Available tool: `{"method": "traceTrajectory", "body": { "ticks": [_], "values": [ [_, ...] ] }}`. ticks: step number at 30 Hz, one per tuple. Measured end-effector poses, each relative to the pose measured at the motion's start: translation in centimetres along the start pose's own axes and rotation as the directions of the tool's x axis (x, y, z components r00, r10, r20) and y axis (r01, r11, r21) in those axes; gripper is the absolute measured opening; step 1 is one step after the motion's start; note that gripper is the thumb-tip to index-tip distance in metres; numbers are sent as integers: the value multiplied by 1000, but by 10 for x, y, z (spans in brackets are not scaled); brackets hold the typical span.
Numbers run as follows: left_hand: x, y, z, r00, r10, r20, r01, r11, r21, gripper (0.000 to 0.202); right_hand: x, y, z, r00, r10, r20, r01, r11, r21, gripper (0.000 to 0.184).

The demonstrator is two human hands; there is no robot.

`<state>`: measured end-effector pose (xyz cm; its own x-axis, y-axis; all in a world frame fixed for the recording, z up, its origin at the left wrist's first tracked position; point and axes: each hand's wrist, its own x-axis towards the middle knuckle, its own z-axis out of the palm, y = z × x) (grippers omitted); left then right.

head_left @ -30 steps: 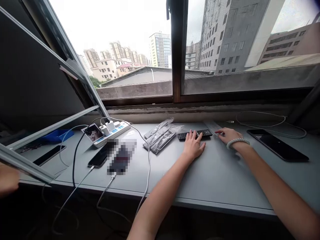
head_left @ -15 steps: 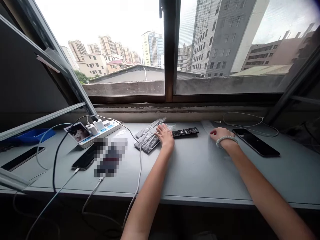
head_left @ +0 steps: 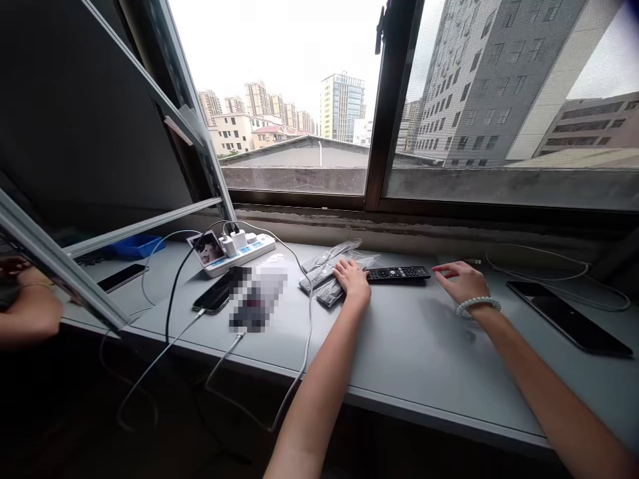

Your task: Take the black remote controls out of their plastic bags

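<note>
My left hand (head_left: 353, 276) lies over dark, long items in clear plastic bags (head_left: 327, 269), its fingers loosely spread and resting on them. The bag contents under my palm are partly hidden. Beside that hand, a black remote control (head_left: 399, 273) lies on the desk with its buttons up, its left end close to my fingers. My right hand (head_left: 464, 285), with a pale bead bracelet on the wrist, hovers just right of the remote's end. Its thumb and forefinger point left, slightly apart, with nothing visible between them.
On the grey desk (head_left: 399, 352), a black phone (head_left: 569, 318) lies at right near a white cable (head_left: 544, 249). Leftward are a power strip (head_left: 244, 255), another phone (head_left: 214, 293), cables, a blurred patch and a blue tray (head_left: 137, 245). Another person's arm (head_left: 32, 309) shows beyond a metal frame (head_left: 150, 223).
The view has swung left, bringing another person's arm into sight. My right hand has moved closer to the remote, its fingers now stretched out. My left hand still rests on the bagged items.
</note>
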<state>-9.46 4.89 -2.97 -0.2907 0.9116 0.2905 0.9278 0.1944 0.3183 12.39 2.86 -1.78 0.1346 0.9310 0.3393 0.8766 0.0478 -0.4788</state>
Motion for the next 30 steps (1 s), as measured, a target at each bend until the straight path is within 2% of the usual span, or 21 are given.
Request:
{"method": "traceTrajectory", "body": {
  "ticks": [3,7,10,13,15,17,19,20,22,26,28,30],
  "values": [
    [0,-2,-4,999,8,38,-8,1000,-17,27,-2,-3,5,999,-47,-10,47,999,-22,24],
    [0,-5,-16,994,18,112,-9,997,-78,35,-7,-9,10,996,-88,-20,87,994,-61,22],
    [-2,-1,-27,998,54,28,-50,992,-115,38,-11,-14,16,995,-97,-18,95,993,-76,20],
    [-11,10,-32,978,171,-117,-188,971,-147,35,-12,-16,21,995,-101,-21,100,994,-44,22],
    [-21,21,-29,937,314,-151,-336,930,-152,27,-11,-16,22,997,-49,-52,48,999,-18,24],
    [-32,31,-22,880,457,-130,-473,870,-141,21,-9,-13,22,997,49,-61,-50,998,-23,22],
    [-41,39,-12,821,563,-96,-571,810,-134,20,-8,-11,20,992,109,-67,-109,994,4,21],
    [-45,42,-7,805,587,-86,-594,795,-128,21,-8,-10,18,990,120,-74,-116,992,49,24],
    [-49,46,1,789,610,-75,-615,782,-105,23,-9,-11,15,986,131,-102,-110,975,196,32],
    [-52,47,13,786,616,-44,-618,784,-53,25,-12,-17,13,961,238,-143,-153,884,442,37],
    [-52,46,17,785,620,-16,-620,783,-54,31,-12,-19,16,949,270,-162,-170,872,458,39],
    [-52,47,20,784,621,3,-619,782,-68,36,-11,-17,18,945,278,-172,-191,896,400,37]
  ]
}}
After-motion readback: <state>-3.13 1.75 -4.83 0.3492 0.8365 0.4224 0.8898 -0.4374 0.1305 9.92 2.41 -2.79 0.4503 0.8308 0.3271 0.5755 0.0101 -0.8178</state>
